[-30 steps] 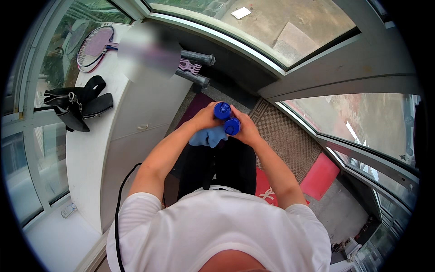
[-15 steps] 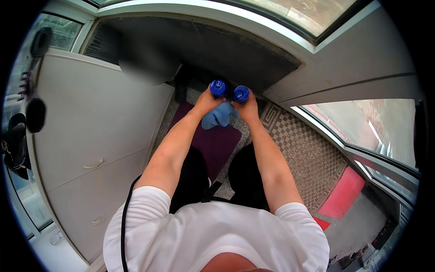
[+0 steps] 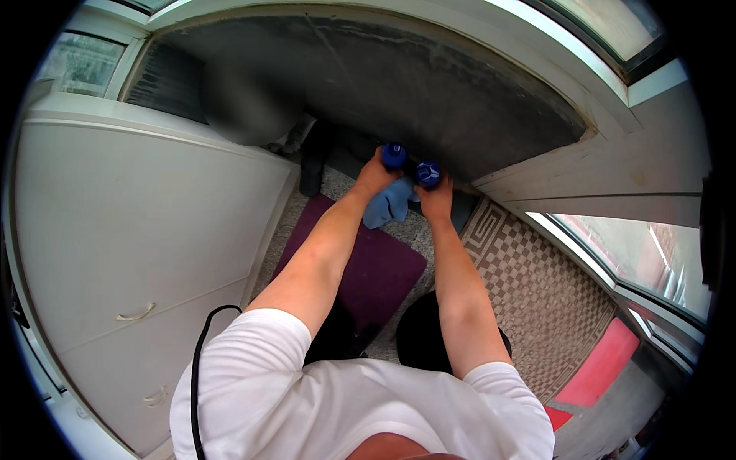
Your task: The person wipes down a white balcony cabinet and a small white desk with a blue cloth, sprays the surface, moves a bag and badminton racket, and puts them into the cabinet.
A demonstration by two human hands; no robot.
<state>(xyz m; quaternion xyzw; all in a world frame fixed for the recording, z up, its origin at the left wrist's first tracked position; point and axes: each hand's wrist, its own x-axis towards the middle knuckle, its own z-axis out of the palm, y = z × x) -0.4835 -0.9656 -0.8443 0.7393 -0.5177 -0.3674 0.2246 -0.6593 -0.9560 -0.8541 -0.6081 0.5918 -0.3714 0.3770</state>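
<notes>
Presently, both bare hands of the person are extended forward and low, toward the foot of a dark wall panel (image 3: 368, 77). The left hand (image 3: 376, 178) is closed around the left bottle (image 3: 394, 156), with fingers wrapped on its side. The right hand (image 3: 437, 199) is likewise closed around the right bottle (image 3: 428, 175). Both bottles show blue tops to the camera and are located just beside each other, a narrow dark gap between them. Whether their bases touch the floor cannot be determined; the lower portions are hidden.

A light blue cloth (image 3: 389, 204) hangs or lies bunched between the two hands, just below the bottles as viewed. Its upper edge meets the fingers, but which hand pinches it, if either, cannot be told.

Surroundings are noted as follows. A purple mat (image 3: 379, 272) lies on speckled grey flooring (image 3: 335, 184), partly covered from view by the left forearm. A brown checkered rug (image 3: 529, 295) lies to the right, with a red mat (image 3: 602, 364) near its far side. A white cabinet (image 3: 138, 222) with curved handles stands at left. A black cord (image 3: 195, 383) runs along the left sleeve. Window glass (image 3: 636, 261) is visible at right.
</notes>
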